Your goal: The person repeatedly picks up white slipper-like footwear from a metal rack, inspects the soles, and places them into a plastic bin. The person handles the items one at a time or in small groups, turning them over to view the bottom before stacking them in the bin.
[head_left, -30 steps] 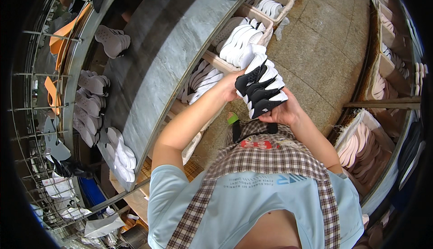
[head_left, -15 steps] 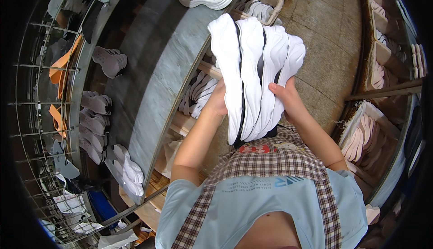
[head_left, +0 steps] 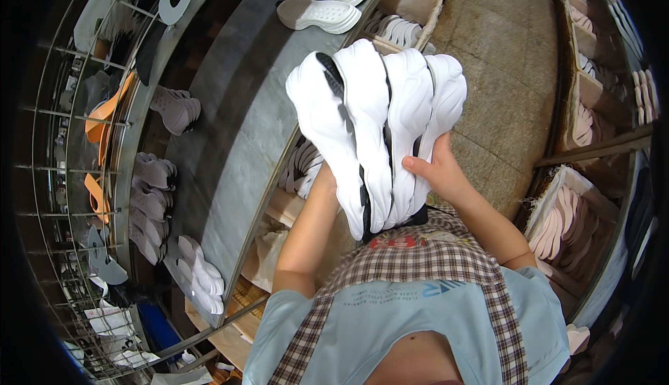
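Between my two hands is a fanned stack of several white shoe soles (head_left: pixel 367 99) with black undersides, held upright in front of my apron. My left hand (head_left: pixel 326 181) supports the stack's left side, and its fingers are hidden behind the soles. On the other side, my right hand (head_left: pixel 443 169) grips the rightmost soles, the thumb lying across a white sidewall and the fingers behind. The lower ends of the soles come close to the checked apron (head_left: pixel 418 258).
A grey worktable (head_left: pixel 237 99) on my left carries white soles (head_left: pixel 320 14) at its far end, more soles (head_left: pixel 201 273) at its near end and grey stacks (head_left: pixel 150 207) along its edge. Lined bins of soles (head_left: pixel 564 221) line the right side. A wire rack (head_left: pixel 66 169) stands far left.
The top of the sole stack has fanned out and tilted to the left, showing more of a black underside. Both hands are slightly lower and still hold it.
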The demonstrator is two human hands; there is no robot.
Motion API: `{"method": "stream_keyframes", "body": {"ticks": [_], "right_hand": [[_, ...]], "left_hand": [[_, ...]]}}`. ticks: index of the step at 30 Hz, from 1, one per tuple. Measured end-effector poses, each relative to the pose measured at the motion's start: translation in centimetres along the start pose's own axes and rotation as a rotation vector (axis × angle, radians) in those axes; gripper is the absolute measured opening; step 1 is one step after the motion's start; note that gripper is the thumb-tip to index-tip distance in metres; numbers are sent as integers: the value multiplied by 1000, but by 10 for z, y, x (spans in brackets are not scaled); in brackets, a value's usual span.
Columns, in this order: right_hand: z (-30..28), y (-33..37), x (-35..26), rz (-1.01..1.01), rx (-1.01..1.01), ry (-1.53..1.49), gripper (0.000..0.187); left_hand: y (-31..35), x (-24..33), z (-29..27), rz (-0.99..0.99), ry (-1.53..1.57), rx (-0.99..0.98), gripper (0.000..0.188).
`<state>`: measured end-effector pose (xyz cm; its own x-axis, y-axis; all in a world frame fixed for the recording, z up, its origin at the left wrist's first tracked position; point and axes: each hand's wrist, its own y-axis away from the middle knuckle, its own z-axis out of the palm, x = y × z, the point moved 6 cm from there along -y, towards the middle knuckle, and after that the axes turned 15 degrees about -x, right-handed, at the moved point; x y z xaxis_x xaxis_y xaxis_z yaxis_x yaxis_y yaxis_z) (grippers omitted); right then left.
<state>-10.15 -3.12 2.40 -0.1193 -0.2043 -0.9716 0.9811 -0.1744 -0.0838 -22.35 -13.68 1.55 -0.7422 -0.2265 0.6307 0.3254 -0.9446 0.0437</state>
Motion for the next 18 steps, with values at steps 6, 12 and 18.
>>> {"method": "stream_keyframes", "body": {"ticks": [6, 12, 18], "right_hand": [[-8, -3, 2, 49, -21, 157, 104], [-23, -8, 13, 63, -89, 285, 96], [-51, -23, -26, -454, -142, 826, 82]], "left_hand": [[-1, 2, -10, 9, 11, 22, 44], [7, 0, -15, 26, 41, 37, 43], [24, -20, -13, 62, 162, 50, 42]]}}
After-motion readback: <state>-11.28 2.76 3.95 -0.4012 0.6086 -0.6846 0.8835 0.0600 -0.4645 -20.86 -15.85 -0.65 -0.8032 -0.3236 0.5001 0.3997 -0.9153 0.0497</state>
